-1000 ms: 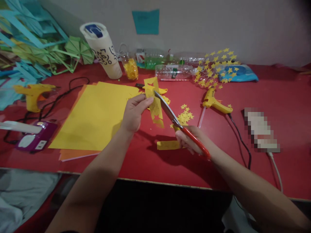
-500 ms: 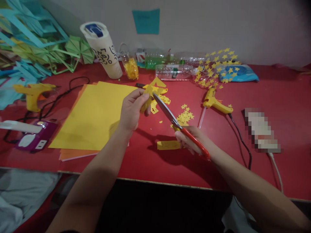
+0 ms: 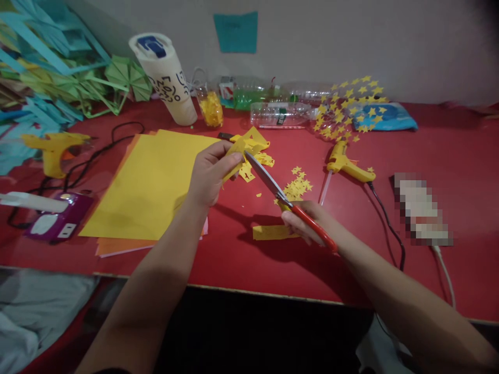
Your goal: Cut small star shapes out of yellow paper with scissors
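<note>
left hand (image 3: 210, 171), one strip (image 3: 242, 145); right hand (image 3: 322, 216), one scissors (image 3: 283, 198)

The scissors (image 3: 299, 213) are red-handled, the paper strip (image 3: 243, 143) yellow, the table (image 3: 237, 259) red.

In my right hand (image 3: 298, 221), the scissors (image 3: 281, 198) have blades (image 3: 265, 173) of smooth grey metal and a red handle (image 3: 315, 227) that looks like glossy plastic. My left hand (image 3: 210, 174) holds thin, matt yellow paper (image 3: 255, 139); the stacked sheets (image 3: 148, 182) look equally matt and smooth. The red table top (image 3: 241, 267) has a faint shine. The bottles (image 3: 265, 114) seem clear, shiny plastic, the glue guns (image 3: 349, 168) yellow plastic, and the grey cloth (image 3: 27, 296) is creased.
</note>
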The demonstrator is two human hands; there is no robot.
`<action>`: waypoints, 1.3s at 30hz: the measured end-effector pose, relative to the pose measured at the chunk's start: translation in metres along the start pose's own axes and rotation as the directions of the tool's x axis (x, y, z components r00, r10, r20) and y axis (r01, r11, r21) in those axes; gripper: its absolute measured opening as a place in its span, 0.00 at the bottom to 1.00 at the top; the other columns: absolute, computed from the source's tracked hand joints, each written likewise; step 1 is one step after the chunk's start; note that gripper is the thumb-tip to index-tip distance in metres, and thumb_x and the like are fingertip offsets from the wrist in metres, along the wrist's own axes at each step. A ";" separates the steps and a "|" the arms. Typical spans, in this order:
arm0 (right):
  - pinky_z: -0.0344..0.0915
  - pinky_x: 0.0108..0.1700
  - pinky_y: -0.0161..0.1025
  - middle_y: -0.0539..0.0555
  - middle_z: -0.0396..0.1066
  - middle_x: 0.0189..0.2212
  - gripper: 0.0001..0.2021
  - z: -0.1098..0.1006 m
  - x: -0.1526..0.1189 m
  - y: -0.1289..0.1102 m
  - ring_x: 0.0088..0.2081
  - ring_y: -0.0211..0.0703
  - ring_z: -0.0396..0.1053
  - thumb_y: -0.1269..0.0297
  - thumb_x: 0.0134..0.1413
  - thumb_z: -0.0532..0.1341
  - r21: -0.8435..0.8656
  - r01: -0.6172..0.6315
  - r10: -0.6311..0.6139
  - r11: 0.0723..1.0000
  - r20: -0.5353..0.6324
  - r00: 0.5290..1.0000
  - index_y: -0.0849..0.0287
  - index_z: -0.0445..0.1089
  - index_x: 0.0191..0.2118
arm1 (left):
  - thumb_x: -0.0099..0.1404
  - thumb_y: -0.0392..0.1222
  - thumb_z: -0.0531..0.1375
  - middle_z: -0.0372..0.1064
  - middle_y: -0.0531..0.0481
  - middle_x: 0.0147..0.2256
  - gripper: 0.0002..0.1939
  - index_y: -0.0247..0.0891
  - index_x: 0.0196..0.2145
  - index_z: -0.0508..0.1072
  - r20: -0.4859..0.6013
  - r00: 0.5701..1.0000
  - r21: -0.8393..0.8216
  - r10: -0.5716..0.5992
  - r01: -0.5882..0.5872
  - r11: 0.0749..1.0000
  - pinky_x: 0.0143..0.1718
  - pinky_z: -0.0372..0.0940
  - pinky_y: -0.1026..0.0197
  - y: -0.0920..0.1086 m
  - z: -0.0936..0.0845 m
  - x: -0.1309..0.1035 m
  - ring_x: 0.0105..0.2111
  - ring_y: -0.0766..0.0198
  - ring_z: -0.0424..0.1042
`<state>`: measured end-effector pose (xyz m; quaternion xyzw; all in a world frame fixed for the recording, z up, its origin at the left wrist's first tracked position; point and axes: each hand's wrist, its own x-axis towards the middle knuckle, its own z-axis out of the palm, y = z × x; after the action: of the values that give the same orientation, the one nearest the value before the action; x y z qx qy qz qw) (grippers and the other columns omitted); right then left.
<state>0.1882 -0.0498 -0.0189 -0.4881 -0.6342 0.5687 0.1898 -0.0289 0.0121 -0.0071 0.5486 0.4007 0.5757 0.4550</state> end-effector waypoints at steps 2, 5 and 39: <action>0.52 0.16 0.33 0.42 0.54 0.11 0.27 -0.001 0.001 0.000 0.11 0.29 0.53 0.34 0.47 0.58 -0.020 0.016 -0.016 1.000 0.005 1.000 0.55 0.55 0.21 | 0.57 0.35 0.60 0.62 0.57 0.17 0.06 0.38 0.22 0.70 -0.001 1.000 0.022 0.001 -0.001 1.000 0.19 0.58 0.69 0.000 -0.002 0.000 0.17 0.74 0.60; 0.53 0.17 0.33 0.43 0.56 0.12 0.27 -0.001 0.000 -0.002 0.12 0.30 0.55 0.35 0.48 0.57 -0.048 0.010 -0.009 0.999 0.009 1.000 0.55 0.55 0.21 | 0.56 0.36 0.60 0.62 0.57 0.18 0.06 0.38 0.22 0.70 0.005 1.000 0.030 -0.009 0.009 1.000 0.20 0.59 0.69 0.002 -0.003 -0.001 0.18 0.74 0.60; 0.48 0.12 0.30 0.43 0.56 0.12 0.27 -0.013 -0.002 -0.012 0.10 0.28 0.52 0.35 0.43 0.62 -0.053 -0.064 0.067 0.997 0.052 0.996 0.56 0.57 0.19 | 0.45 0.38 0.63 0.60 0.55 0.16 0.05 0.36 0.17 0.70 0.119 0.969 0.087 -0.218 0.208 0.974 0.16 0.54 0.68 0.016 -0.014 0.003 0.16 0.74 0.57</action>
<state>0.1943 -0.0429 -0.0039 -0.4980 -0.6370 0.5712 0.1416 -0.0441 0.0116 0.0080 0.5545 0.4484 0.4720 0.5184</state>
